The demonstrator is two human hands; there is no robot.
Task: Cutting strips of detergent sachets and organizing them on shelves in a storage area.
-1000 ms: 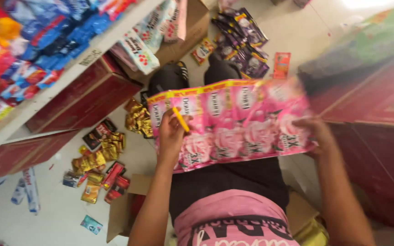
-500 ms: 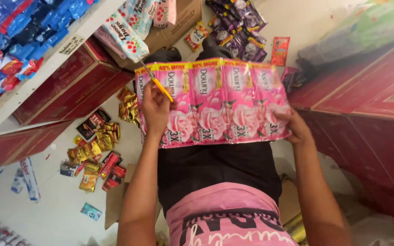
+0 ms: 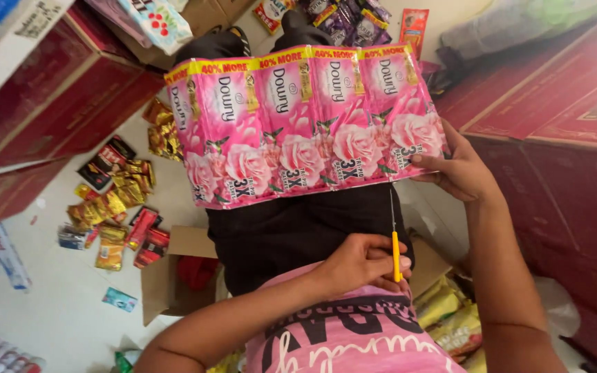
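Seen from the head camera, a person seated on a pale shop floor (image 3: pixel 57 304) holds up a strip of pink sachets (image 3: pixel 305 121), yellow-banded along the top and printed with roses, stretched wide above black-trousered legs (image 3: pixel 291 228). The right hand (image 3: pixel 461 166) grips the strip's right edge, fingers curled over the last sachet. The left hand (image 3: pixel 361 266) is closed around the yellow handle of a thin-bladed cutter (image 3: pixel 394 238), its blade pointing up to the strip's lower edge, between the last two sachets on the right.

Stacked dark red cartons (image 3: pixel 554 138) wall in the right side; more of them sit under a white shelf (image 3: pixel 8 55) at far left. Gold, red and black small packets (image 3: pixel 115 207) lie scattered on the floor to the left, near an open cardboard box (image 3: pixel 167 276) beside the person's hip. Purple packets (image 3: pixel 350 24) lie at the far end, beyond the feet. Yellow bags (image 3: pixel 450 314) crowd the near right.
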